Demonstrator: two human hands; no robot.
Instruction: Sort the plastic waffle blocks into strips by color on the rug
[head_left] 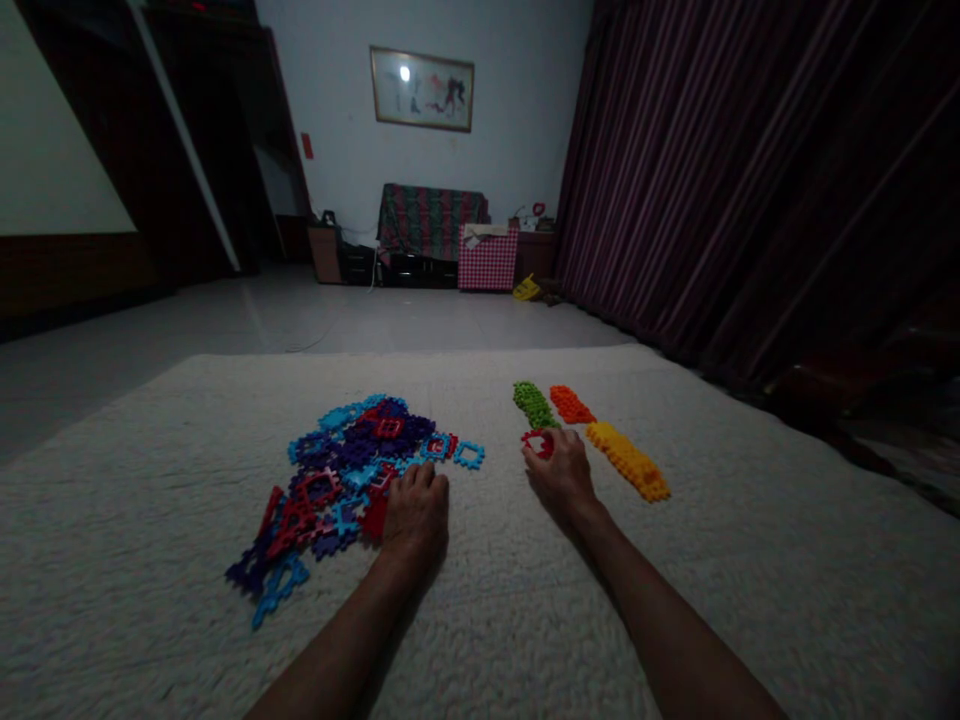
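Your right hand (562, 470) is over the cream quilt (480, 620), right of its middle, its grip closed with thumb and fingers pinching a red piece (534, 434) shaped like a notched frame. That piece sits just short of the near end of the green row (532, 402), which lies toward the quilt's far edge. The orange row (571, 404) is beside the green one on the side of the right edge, and the yellow row (628, 460) runs from near the orange one back toward the near right corner. Your left hand (415, 510) rests with its fingers bent at the right side of the mixed pile (360, 445), against a red part of it; you cannot tell from here whether that grip has hold of anything. The pile, purple, blue, red and pink pieces heaped together, spreads over the left half of the quilt. A light blue square (480, 456) lies at its right end, and a long blue piece (277, 590) at the end toward the near left corner.
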